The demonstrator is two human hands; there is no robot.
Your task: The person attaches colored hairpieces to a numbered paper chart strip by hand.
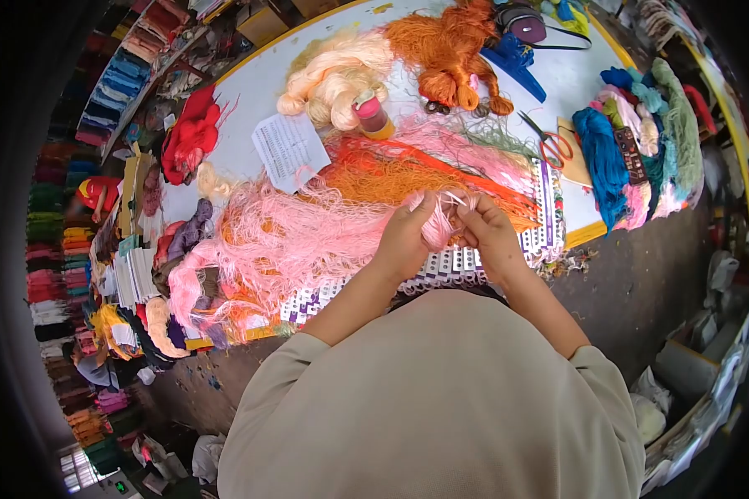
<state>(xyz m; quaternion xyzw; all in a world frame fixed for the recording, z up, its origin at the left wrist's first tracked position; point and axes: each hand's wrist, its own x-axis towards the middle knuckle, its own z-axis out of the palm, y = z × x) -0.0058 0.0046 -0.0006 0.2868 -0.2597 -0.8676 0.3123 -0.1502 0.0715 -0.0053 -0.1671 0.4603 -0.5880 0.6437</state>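
Note:
Near the table's front edge, my left hand [405, 236] is closed around a bunched pink thread skein [438, 229]. My right hand [492, 236] pinches strands at the skein's right side, thumb and fingers together. A small white strip shows between the hands at the top; I cannot make out what it is. Loose pink thread [262, 237] spreads out to the left of my left hand. Orange thread [383, 176] lies just behind both hands. White punched thread cards [448, 268] line the front edge beneath them.
Scissors [555, 148] with orange handles lie to the right, near blue thread skeins [597, 158] and a remote control [630, 155]. Behind are a printed paper [290, 150], a thread cone [373, 116], cream skeins [341, 71] and rust-orange skeins [445, 50]. Shelves of coloured yarn stand left.

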